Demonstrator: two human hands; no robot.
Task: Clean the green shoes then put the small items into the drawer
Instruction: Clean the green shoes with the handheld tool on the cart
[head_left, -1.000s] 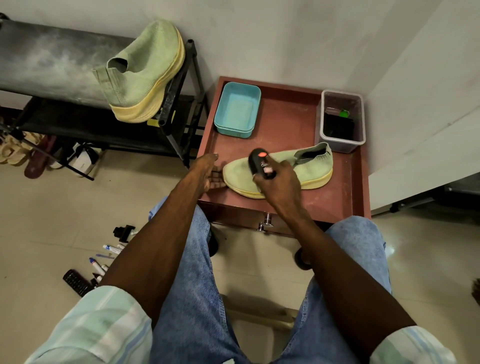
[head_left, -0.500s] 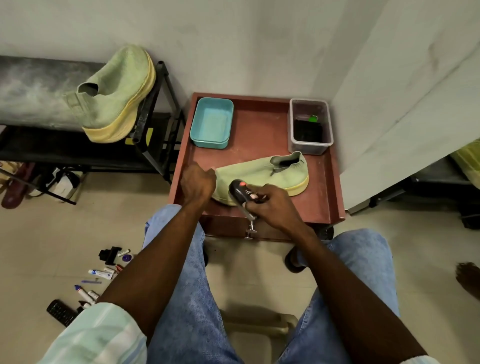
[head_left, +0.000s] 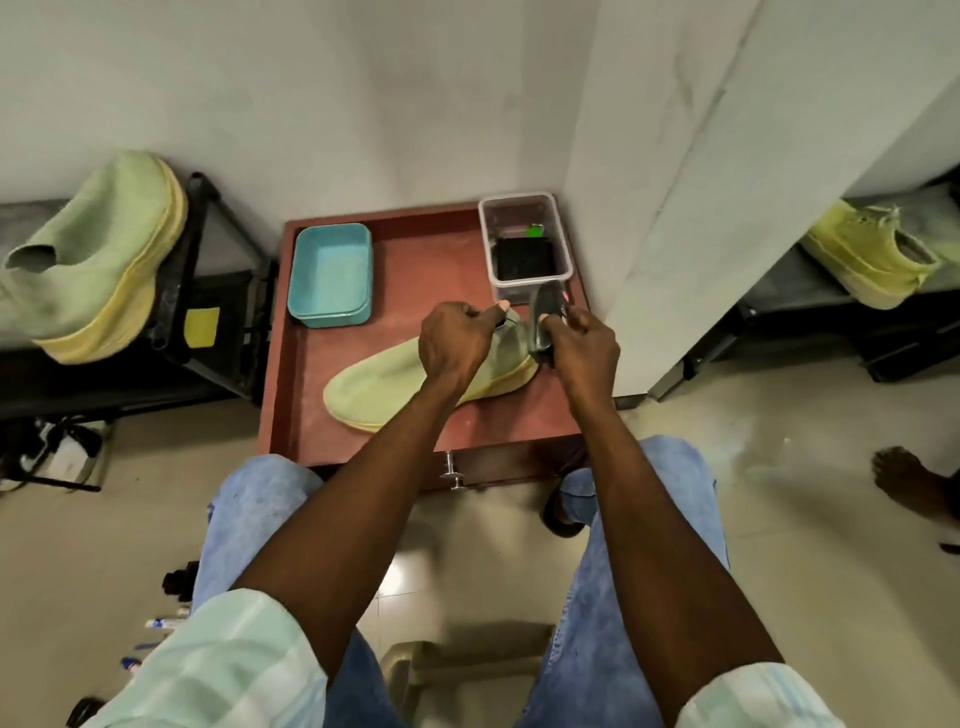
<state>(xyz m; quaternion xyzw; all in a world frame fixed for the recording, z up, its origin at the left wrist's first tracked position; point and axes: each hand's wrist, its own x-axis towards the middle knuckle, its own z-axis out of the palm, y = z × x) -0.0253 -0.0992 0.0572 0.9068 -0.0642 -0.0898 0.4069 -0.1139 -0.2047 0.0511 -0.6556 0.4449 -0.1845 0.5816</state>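
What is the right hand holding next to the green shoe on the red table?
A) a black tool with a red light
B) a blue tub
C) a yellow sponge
A: the right hand grips a black tool with a red light, at the heel of the green shoe.

the left hand (head_left: 457, 343) left the toe of the pale green knit shoe (head_left: 410, 387) and pinched its heel collar. the right hand (head_left: 584, 348) carried the black handheld cleaning device (head_left: 545, 322) from the toe to the heel.
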